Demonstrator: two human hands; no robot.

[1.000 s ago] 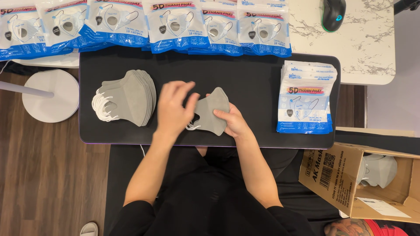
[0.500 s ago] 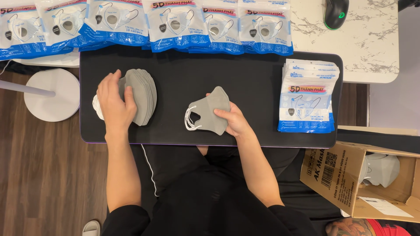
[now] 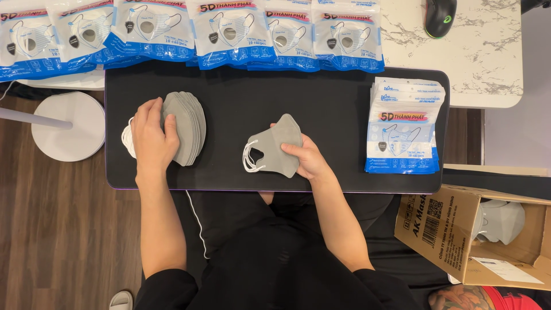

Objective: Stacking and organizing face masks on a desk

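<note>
left hand (image 3: 152, 135) lies flat on the grey mask stack (image 3: 185, 127), apparently not gripping, while right hand (image 3: 307, 159) pinches a single grey mask (image 3: 275, 146) well off to its right.

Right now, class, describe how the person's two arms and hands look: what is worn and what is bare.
Both forearms are bare. The left hand and right hand wear no gloves, rings or watch that show. Short black sleeves end near the elbows, matching the black top.
</note>
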